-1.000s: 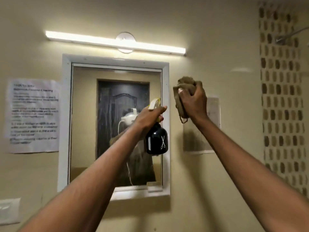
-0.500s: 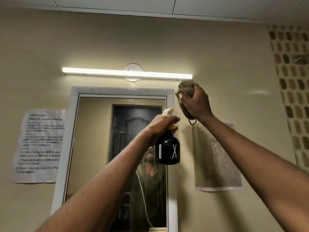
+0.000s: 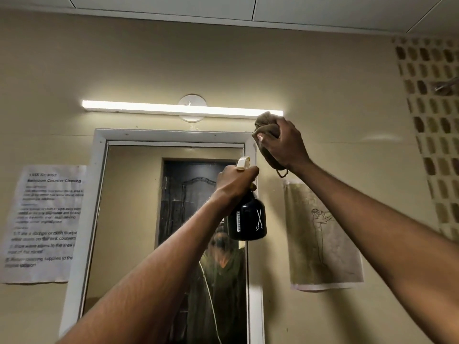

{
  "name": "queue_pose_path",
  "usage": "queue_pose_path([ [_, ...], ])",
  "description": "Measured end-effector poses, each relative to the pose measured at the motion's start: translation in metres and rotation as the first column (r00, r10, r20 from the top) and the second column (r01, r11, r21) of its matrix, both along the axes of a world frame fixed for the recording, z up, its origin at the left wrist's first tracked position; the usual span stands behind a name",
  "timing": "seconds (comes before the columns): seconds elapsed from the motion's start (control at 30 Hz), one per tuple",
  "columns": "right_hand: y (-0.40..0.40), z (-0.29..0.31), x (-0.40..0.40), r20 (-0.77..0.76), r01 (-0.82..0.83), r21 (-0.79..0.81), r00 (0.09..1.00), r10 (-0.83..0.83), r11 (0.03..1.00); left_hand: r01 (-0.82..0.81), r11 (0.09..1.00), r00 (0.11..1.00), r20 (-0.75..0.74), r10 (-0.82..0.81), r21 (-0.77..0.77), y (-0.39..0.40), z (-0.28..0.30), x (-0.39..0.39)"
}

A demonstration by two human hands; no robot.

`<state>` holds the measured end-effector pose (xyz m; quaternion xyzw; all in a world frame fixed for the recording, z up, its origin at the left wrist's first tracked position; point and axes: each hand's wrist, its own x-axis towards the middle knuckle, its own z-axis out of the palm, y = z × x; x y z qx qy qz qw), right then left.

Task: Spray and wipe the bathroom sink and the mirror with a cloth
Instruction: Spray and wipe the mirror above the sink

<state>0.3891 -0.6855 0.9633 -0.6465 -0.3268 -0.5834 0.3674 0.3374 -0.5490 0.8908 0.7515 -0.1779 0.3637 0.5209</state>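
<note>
A white-framed mirror (image 3: 129, 219) hangs on the beige wall and reflects a dark door. My left hand (image 3: 234, 181) grips the neck of a black spray bottle (image 3: 248, 219) with a cream nozzle and a scissors logo, held up in front of the mirror's upper right part. My right hand (image 3: 285, 145) is raised higher, just right of the mirror's top right corner, clutching a bunched brown cloth (image 3: 265, 125) against the wall. The sink is out of view.
A lit tube light (image 3: 154, 109) runs above the mirror. A printed instruction sheet (image 3: 42, 219) is taped left of the mirror, a sketch on paper (image 3: 323, 234) to its right. A patterned wall (image 3: 432, 120) with a shower fitting (image 3: 447, 85) stands far right.
The view has tilted upward, so the ceiling now shows and the mirror's bottom edge is cut off. Both hands stay raised, the bottle and cloth still held beside the mirror's top right corner.
</note>
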Motion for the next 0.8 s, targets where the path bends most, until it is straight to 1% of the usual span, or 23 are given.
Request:
queue_pose_path([
  [0.07,0.006,0.007,0.001,0.017,0.000,-0.006,1.000,0.000,1.000,-0.055,0.998,0.998,0.033,0.055,0.008,0.001,-0.001,0.002],
  [0.1,0.009,0.010,0.001,0.026,0.011,-0.017,1.000,-0.010,1.000,-0.031,1.000,0.999,0.013,0.031,0.000,0.002,-0.001,0.002],
  [0.17,0.013,0.018,0.003,0.039,0.052,-0.055,0.998,-0.050,0.997,0.066,0.997,0.996,-0.049,-0.068,-0.045,0.003,-0.001,0.001],
  [0.27,0.017,0.024,0.007,0.060,0.128,-0.154,0.991,-0.120,0.980,0.132,0.989,0.989,-0.060,-0.136,-0.066,0.005,-0.005,0.002],
  [0.33,0.017,0.012,0.012,0.072,0.142,-0.200,0.989,-0.130,0.969,0.155,0.985,0.987,-0.034,-0.158,-0.080,0.005,-0.009,0.002],
  [0.43,0.016,-0.029,0.024,0.070,0.133,-0.285,0.991,-0.117,0.949,0.082,0.995,0.997,-0.012,-0.083,-0.051,0.007,-0.019,0.001],
  [0.47,0.014,-0.036,0.027,0.070,0.124,-0.302,0.992,-0.107,0.945,0.088,0.995,0.996,-0.030,-0.089,-0.056,0.009,-0.023,0.001],
  [0.53,0.011,-0.026,0.026,0.070,0.140,-0.329,0.990,-0.123,0.934,0.172,0.980,0.980,-0.088,-0.181,-0.103,0.010,-0.031,-0.002],
  [0.57,0.010,-0.012,0.025,0.071,0.143,-0.325,0.989,-0.127,0.935,0.203,0.973,0.970,-0.117,-0.215,-0.111,0.011,-0.035,-0.003],
  [0.67,0.009,0.025,0.021,0.092,0.148,-0.278,0.988,-0.127,0.949,0.217,0.973,0.961,-0.159,-0.226,-0.076,0.013,-0.044,0.000],
  [0.73,0.009,0.028,0.023,0.111,0.164,-0.259,0.984,-0.139,0.952,0.221,0.973,0.960,-0.158,-0.230,-0.071,0.013,-0.046,0.001],
  [0.8,0.009,0.014,0.026,0.100,0.162,-0.249,0.985,-0.141,0.955,0.231,0.969,0.959,-0.150,-0.241,-0.086,0.013,-0.047,0.001],
])
